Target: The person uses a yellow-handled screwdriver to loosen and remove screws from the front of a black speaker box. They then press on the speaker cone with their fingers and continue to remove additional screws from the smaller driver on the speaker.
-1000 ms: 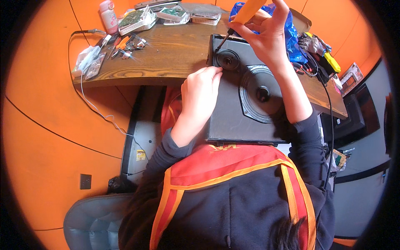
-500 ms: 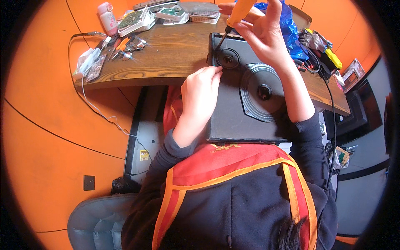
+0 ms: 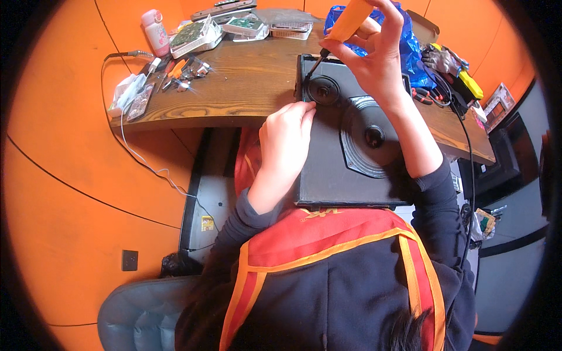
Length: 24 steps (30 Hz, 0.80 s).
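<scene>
A black speaker box (image 3: 325, 175) leans between my lap and the wooden table's edge, its front facing up. It carries a large round speaker cone (image 3: 358, 136) and a smaller tweeter (image 3: 323, 90) near its far left corner. My right hand (image 3: 374, 67) is closed around the orange handle of a screwdriver (image 3: 349, 23). The dark shaft slants down to the tweeter's upper left rim. Beside the tweeter's lower left rim, my left hand (image 3: 285, 137) has its fingers pinched together; whatever they hold, if anything, is hidden.
On the wooden table (image 3: 234, 88) lie small tools (image 3: 181, 73) and white boxes with circuit boards (image 3: 196, 38). A pink bottle (image 3: 155, 32) stands at the back left. Rightward are a blue plastic bag (image 3: 414, 64), gloves (image 3: 442, 61) and a black cable (image 3: 470, 175).
The whole view has shifted slightly, so everything sits a little lower. My right hand and the screwdriver have tilted slightly, with the tip still at the tweeter's rim. My left hand keeps its place.
</scene>
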Motion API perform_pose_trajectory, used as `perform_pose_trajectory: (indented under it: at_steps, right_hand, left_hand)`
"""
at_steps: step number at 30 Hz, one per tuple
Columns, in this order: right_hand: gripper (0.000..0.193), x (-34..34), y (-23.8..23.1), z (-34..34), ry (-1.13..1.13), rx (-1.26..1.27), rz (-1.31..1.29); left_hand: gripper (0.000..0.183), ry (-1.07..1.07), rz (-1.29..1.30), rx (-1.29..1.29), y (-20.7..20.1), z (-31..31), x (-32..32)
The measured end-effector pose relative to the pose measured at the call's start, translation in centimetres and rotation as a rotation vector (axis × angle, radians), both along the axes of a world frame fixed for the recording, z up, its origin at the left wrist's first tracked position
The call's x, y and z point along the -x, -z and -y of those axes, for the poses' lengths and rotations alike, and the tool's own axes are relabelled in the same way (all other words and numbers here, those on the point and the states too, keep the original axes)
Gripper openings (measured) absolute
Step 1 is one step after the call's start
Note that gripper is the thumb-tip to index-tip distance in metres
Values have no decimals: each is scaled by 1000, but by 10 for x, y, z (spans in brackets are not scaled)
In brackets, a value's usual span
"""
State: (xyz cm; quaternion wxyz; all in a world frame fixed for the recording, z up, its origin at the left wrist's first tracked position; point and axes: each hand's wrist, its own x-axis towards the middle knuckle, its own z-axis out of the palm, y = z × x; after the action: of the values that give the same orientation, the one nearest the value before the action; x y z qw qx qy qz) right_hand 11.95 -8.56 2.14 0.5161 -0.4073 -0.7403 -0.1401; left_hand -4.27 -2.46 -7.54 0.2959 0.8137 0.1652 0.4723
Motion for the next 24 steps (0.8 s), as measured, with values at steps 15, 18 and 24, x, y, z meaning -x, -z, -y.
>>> perform_pose_trajectory:
  at_steps: [15,18,24]
  right_hand:
    - [79,0,3,-4,-227,102,-189]
    - [77,8,3,4,-2,84,-106]
    - [79,11,-1,5,-52,103,-98]
  left_hand:
    - [12,9,20,26,3,0,-1]
    - [12,1,16,13,2,0,0]
    - [12,8,18,28,1,0,0]
